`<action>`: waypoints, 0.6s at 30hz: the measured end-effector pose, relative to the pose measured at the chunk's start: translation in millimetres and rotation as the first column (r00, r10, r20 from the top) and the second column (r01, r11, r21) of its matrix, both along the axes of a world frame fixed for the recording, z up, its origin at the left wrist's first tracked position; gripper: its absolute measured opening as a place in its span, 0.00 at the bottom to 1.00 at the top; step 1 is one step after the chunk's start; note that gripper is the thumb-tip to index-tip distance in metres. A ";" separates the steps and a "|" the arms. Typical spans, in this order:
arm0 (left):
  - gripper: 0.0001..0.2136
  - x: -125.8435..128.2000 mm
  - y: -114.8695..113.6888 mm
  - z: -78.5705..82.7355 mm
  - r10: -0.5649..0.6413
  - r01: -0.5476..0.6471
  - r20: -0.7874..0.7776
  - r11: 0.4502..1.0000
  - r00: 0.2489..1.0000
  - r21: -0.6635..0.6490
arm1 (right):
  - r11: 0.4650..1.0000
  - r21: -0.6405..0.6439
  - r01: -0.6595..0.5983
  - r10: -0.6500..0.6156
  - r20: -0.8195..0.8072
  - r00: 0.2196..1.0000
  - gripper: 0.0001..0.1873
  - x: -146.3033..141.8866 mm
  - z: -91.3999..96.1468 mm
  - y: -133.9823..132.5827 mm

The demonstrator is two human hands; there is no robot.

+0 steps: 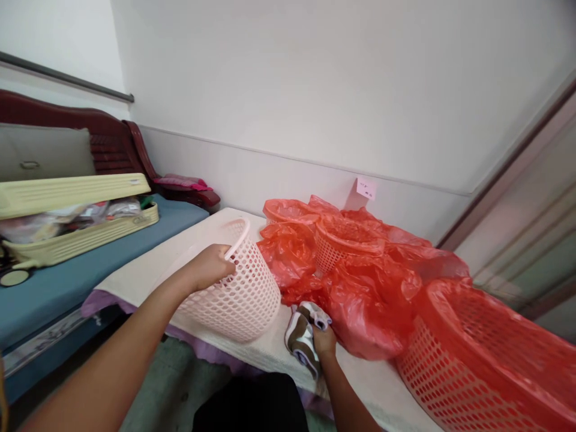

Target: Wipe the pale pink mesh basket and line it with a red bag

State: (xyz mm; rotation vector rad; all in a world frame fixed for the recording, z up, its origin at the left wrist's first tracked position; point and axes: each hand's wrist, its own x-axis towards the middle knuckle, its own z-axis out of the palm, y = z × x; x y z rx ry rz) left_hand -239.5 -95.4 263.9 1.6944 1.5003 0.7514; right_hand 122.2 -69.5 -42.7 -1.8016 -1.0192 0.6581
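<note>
My left hand (207,266) grips the rim of a pale pink perforated basket (238,294), which is tilted toward me on the cream-covered table (135,273). My right hand (324,342) is closed on a small brown-and-white striped cloth (300,337) near the table's front edge, just right of the basket. Behind it lie red plastic bags (360,288).
A second basket lined with red plastic (342,243) stands at the back. A large basket with a red liner (477,360) fills the right. On the left a blue couch (67,282) bears an open yellow case (76,222). A wall runs behind.
</note>
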 end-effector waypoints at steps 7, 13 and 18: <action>0.11 1.0 7.2 5.3 0.040 -0.040 0.005 0.999 0.999 -0.027 | 0.991 0.128 -0.044 0.046 -0.018 0.999 0.28 -0.5 -1.0 -6.7; 0.12 8.4 15.9 6.7 0.062 -0.063 -0.026 0.997 0.998 -0.041 | 0.984 0.165 -0.068 0.073 -0.021 0.997 0.28 -2.5 -0.2 -12.6; 0.11 20.2 15.6 10.3 0.068 -0.070 -0.046 0.997 0.997 -0.045 | 0.978 0.174 -0.112 0.118 -0.021 0.993 0.28 -3.0 0.1 -15.0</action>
